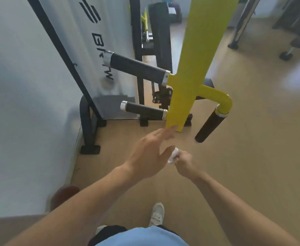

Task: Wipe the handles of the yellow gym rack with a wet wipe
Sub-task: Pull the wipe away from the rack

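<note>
Wet wipe point(173, 155) in right hand point(184, 163)

Yellow rack post point(197, 68) upright, frame centre; three black handles point(136, 68) jutting sideways; crumpled white wet wipe point(173, 155) lower centre.

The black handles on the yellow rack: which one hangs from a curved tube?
The right-hand handle: it hangs from the curved yellow tube, while the other two jut leftward from the flat yellow upright.

The person has bare arms, a light blue shirt point(142, 237), dark pants point(108, 233) and a white shoe point(157, 214) below the right hand point(185, 162).
</note>
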A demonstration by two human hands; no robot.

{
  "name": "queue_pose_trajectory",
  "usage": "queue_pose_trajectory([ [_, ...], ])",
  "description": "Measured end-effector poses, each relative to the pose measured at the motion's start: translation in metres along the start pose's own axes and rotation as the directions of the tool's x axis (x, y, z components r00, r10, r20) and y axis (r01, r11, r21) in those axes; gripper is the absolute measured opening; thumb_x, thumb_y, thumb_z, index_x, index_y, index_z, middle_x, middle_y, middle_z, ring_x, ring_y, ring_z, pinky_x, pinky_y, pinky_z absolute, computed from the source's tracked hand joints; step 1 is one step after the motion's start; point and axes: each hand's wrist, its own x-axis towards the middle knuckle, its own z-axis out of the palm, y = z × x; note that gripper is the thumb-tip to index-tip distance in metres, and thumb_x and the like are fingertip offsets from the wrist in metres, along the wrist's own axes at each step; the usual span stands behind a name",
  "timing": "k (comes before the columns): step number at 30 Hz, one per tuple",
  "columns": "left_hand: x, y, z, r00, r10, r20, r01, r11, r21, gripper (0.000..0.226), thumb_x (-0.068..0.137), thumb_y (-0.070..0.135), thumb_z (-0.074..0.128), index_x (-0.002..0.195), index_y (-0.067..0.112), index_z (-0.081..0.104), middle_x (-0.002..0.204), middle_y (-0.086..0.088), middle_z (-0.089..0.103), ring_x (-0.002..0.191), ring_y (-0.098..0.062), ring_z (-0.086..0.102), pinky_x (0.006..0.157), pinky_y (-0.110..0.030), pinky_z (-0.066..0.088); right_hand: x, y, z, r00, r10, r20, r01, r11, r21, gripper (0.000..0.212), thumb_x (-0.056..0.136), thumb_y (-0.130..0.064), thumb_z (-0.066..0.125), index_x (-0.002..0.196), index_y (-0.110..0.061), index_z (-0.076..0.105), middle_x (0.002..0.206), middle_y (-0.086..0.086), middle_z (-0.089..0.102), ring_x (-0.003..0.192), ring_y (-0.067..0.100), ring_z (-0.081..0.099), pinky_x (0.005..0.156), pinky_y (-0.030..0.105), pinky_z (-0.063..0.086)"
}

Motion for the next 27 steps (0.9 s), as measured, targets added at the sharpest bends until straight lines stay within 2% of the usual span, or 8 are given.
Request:
queue_pose_trajectory([
  [2, -0.026, -0.029, -0.007, 0.991, -0.136, -0.007, 0.135, 0.989, -0.063, 0.046, 0.094, 0.021, 0.065, 0.139, 0.022, 0.055, 0.124, 0.005, 0.067, 0.109, -0.005, 0.061, 0.095, -0.019, 0.049, -0.004, -0.022, 0.03, 0.987, -0.025, 0.158, 0.036, 0.997, -0.069, 0.038, 0.083, -0.001, 0.046, 0.063, -0.029, 0.062, 0.058, -0.03, 0.062, 0.057, -0.011, 0.055, 0.055, 0.007, 0.038],
  [4, -0.057, -0.06, -0.017, 0.942, -0.336, -0.021, 0.331, 0.935, -0.129, 0.043, 0.094, 0.022, 0.066, 0.136, 0.022, 0.058, 0.123, 0.004, 0.066, 0.106, -0.005, 0.06, 0.093, -0.014, 0.047, -0.004, -0.047, 0.065, 0.97, -0.055, 0.238, 0.076, 0.994, -0.079, 0.037, 0.086, -0.004, 0.051, 0.065, -0.029, 0.066, 0.053, -0.029, 0.06, 0.05, -0.008, 0.05, 0.05, 0.009, 0.037],
  [9, -0.152, -0.141, -0.062, 0.692, -0.714, -0.112, 0.668, 0.691, -0.276, 0.038, 0.092, 0.025, 0.068, 0.129, 0.018, 0.063, 0.117, 0.002, 0.068, 0.099, -0.01, 0.063, 0.077, -0.007, 0.048, -0.009, -0.102, 0.171, 0.93, -0.125, 0.346, 0.132, 0.991, 0.005, 0.015, 0.085, -0.024, 0.071, 0.073, -0.02, 0.064, 0.061, -0.012, 0.062, 0.053, 0.007, 0.051, 0.048, 0.022, 0.038],
  [11, -0.198, -0.172, -0.081, 0.575, -0.809, -0.125, 0.736, 0.577, -0.355, 0.032, 0.093, 0.019, 0.068, 0.125, 0.017, 0.065, 0.115, 0.001, 0.071, 0.101, -0.013, 0.065, 0.085, -0.017, 0.051, -0.016, -0.121, 0.219, 0.909, -0.1, 0.406, 0.099, 0.995, 0.025, 0.017, 0.083, -0.027, 0.077, 0.079, -0.024, 0.061, 0.073, -0.004, 0.067, 0.059, 0.011, 0.058, 0.048, 0.023, 0.044],
  [14, -0.265, -0.215, -0.103, 0.422, -0.898, -0.123, 0.763, 0.425, -0.487, 0.028, 0.09, 0.019, 0.072, 0.117, 0.018, 0.07, 0.107, 0.003, 0.074, 0.1, -0.012, 0.068, 0.099, -0.033, 0.051, -0.032, -0.145, 0.292, 0.843, -0.038, 0.536, -0.003, 0.997, 0.076, 0.014, 0.088, -0.023, 0.073, 0.099, -0.015, 0.07, 0.094, 0.012, 0.074, 0.069, 0.014, 0.063, 0.059, 0.025, 0.053],
  [17, -0.317, -0.244, -0.127, 0.331, -0.942, -0.049, 0.766, 0.299, -0.569, 0.028, 0.091, 0.029, 0.071, 0.117, 0.018, 0.07, 0.108, 0.003, 0.072, 0.098, -0.011, 0.065, 0.094, -0.027, 0.052, -0.05, -0.166, 0.355, 0.789, 0.005, 0.615, -0.078, 0.993, 0.091, 0.016, 0.09, -0.026, 0.072, 0.102, -0.015, 0.075, 0.096, 0.01, 0.074, 0.077, 0.017, 0.062, 0.067, 0.029, 0.053],
  [20, -0.358, -0.271, -0.149, 0.276, -0.961, 0.033, 0.708, 0.179, -0.683, 0.022, 0.092, 0.028, 0.07, 0.109, 0.013, 0.071, 0.103, -0.007, 0.073, 0.084, -0.017, 0.065, 0.076, -0.026, 0.055, -0.064, -0.187, 0.405, 0.765, 0.013, 0.644, -0.121, 0.985, 0.124, 0.015, 0.088, -0.023, 0.075, 0.101, -0.014, 0.075, 0.088, 0.006, 0.072, 0.072, 0.016, 0.059, 0.065, 0.028, 0.05],
  [27, -0.41, -0.334, -0.166, 0.187, -0.982, 0.013, 0.677, 0.119, -0.726, 0.007, 0.093, 0.026, 0.069, 0.093, 0.02, 0.074, 0.088, -0.008, 0.073, 0.072, -0.017, 0.06, 0.073, -0.034, 0.052, -0.06, -0.204, 0.487, 0.819, 0.086, 0.568, -0.164, 0.982, 0.088, 0.019, 0.096, -0.027, 0.064, 0.1, -0.011, 0.072, 0.077, 0.001, 0.07, 0.053, 0.001, 0.064, 0.053, 0.015, 0.05],
])
